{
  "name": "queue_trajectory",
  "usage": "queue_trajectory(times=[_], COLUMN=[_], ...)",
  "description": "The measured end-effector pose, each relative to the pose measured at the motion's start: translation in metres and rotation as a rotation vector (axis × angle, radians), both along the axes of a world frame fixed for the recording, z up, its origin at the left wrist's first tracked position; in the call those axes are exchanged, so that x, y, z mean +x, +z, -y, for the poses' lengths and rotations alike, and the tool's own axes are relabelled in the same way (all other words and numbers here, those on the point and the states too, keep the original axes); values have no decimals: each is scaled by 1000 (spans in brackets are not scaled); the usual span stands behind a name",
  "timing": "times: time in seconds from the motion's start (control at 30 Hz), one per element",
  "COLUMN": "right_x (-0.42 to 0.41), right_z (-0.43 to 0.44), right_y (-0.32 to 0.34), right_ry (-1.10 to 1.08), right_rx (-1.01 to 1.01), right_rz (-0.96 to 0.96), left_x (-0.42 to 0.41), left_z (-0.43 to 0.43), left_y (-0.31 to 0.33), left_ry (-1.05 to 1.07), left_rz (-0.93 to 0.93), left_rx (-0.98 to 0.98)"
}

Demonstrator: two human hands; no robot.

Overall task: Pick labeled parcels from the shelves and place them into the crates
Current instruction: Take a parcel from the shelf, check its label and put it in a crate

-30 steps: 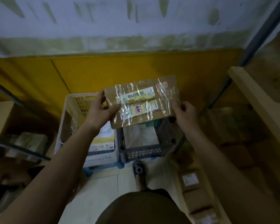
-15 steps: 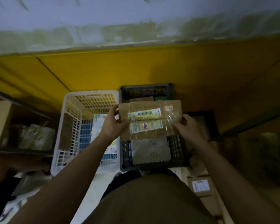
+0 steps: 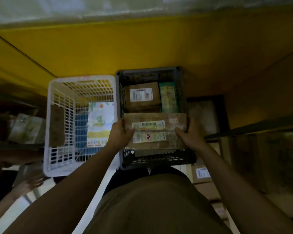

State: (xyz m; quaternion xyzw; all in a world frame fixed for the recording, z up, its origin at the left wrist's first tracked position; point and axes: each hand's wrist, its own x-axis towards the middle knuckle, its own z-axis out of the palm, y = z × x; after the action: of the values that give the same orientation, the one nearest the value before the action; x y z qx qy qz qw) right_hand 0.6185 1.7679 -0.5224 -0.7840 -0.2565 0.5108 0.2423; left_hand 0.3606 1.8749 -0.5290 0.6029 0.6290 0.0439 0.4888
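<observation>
A flat brown cardboard parcel (image 3: 155, 130), film-wrapped and bearing two white barcode labels, is held level over the near half of a dark grey plastic crate (image 3: 159, 160). Deeper in that crate lie a labelled brown box (image 3: 141, 97) and an upright green packet (image 3: 167, 97). A white lattice plastic crate (image 3: 57, 102) stands just beside it on the left.

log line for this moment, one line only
phase: placing | left hand: grips parcel left edge | right hand: grips right edge | parcel: flat over dark crate, not released | white crate: beside it
</observation>
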Motion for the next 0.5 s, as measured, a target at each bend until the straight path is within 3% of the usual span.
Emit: queue_trajectory(times=[0.23, 0.4, 0.5], right_x=[-10, -14, -17], right_z=[3, -8, -5], right_y=[-65, -124, -154], right_ry=[103, 33, 3], right_rx=[-171, -234, -280], right_rz=[-33, 111, 53], left_x=[-3, 9, 17], left_z=[39, 54, 56], left_y=[-49, -94, -114], left_ry=[-44, -175, -161], left_rz=[-34, -132, -130], left_rx=[-70, -194, -233])
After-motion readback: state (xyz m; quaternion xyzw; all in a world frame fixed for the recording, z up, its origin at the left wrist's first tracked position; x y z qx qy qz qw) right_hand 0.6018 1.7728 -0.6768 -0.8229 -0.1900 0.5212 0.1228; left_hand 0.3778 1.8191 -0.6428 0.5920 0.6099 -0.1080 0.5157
